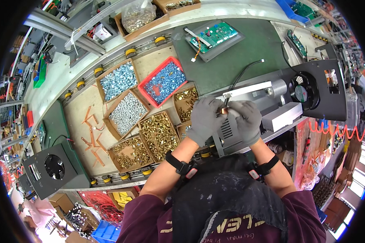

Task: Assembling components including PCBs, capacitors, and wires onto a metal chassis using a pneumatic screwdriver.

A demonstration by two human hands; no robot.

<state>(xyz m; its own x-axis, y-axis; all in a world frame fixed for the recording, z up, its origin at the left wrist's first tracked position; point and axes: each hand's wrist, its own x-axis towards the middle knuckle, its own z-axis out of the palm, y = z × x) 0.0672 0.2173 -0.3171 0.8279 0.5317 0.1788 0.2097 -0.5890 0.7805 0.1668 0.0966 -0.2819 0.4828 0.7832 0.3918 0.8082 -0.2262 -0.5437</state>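
Observation:
Both hands wear grey gloves and meet over a dark grey metal housing (pixel 231 131). My left hand (pixel 207 119) is closed, its fingertips pinching a small copper-coloured piece (pixel 224 110). Against the other side of that piece press the closed fingers of my right hand (pixel 245 119). A black cable (pixel 240 76) rises from between the hands and ends in a white plug on the far side. Just beyond the fingers lies a white bar (pixel 249 89), reaching toward a ribbed silver cylinder (pixel 277 88). How the cable joins the copper-coloured piece is hidden by the gloves.
Left of my hands stand cardboard trays of brass screws (pixel 160 133) and silver screws (pixel 127 113), plus a red bin (pixel 162 83). Copper strips (pixel 94 141) lie farther left. A green circuit board (pixel 215 36) is beyond; a fan (pixel 302 91) is at right.

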